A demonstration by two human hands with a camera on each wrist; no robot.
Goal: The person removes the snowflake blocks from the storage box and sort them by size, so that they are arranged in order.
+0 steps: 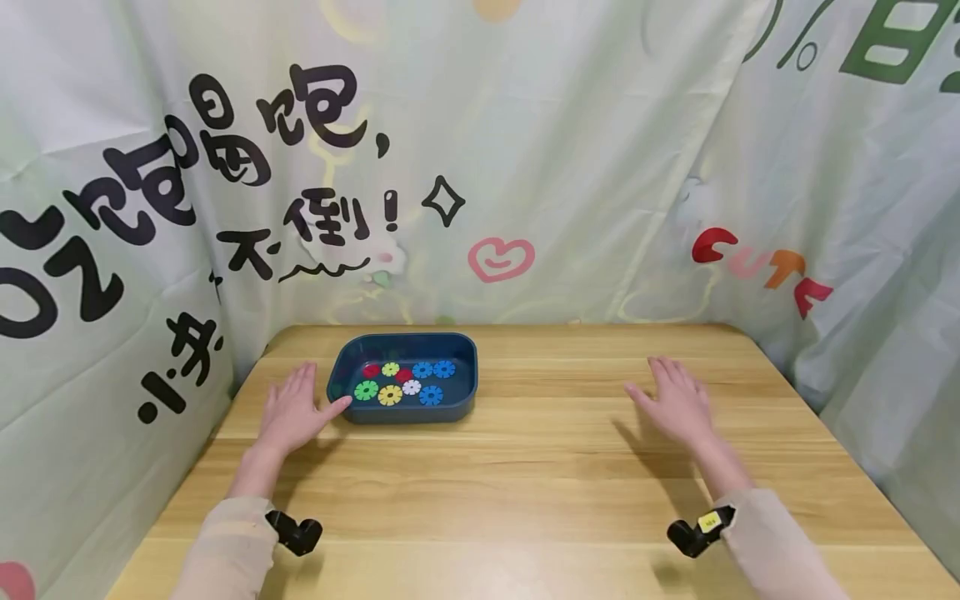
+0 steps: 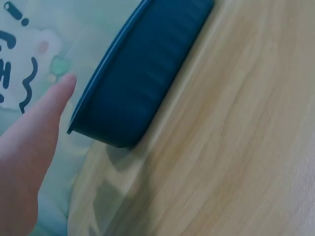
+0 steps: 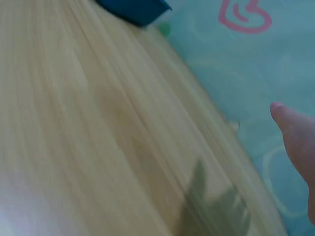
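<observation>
A dark blue tray [image 1: 405, 414] sits toward the back left of the wooden table. Inside it lie several flower-shaped plastic discs, among them a green disc [image 1: 366, 391], a yellow disc [image 1: 390, 395], a white disc [image 1: 412, 387] and a blue disc [image 1: 431, 396]. My left hand [image 1: 294, 414] is just left of the tray, fingers extended and thumb pointing toward its near left corner; whether the thumb touches the rim I cannot tell. Far to the right, my right hand [image 1: 677, 402] hovers above the table with fingers spread, holding nothing. Only a thumb [image 3: 295, 137] shows in the right wrist view.
The wooden table [image 1: 525, 483] reaches back to a printed curtain [image 1: 570, 167], which hangs along the rear and both sides. A black wrist camera [image 1: 295, 533] is on the left sleeve, and another wrist camera [image 1: 693, 537] is on the right.
</observation>
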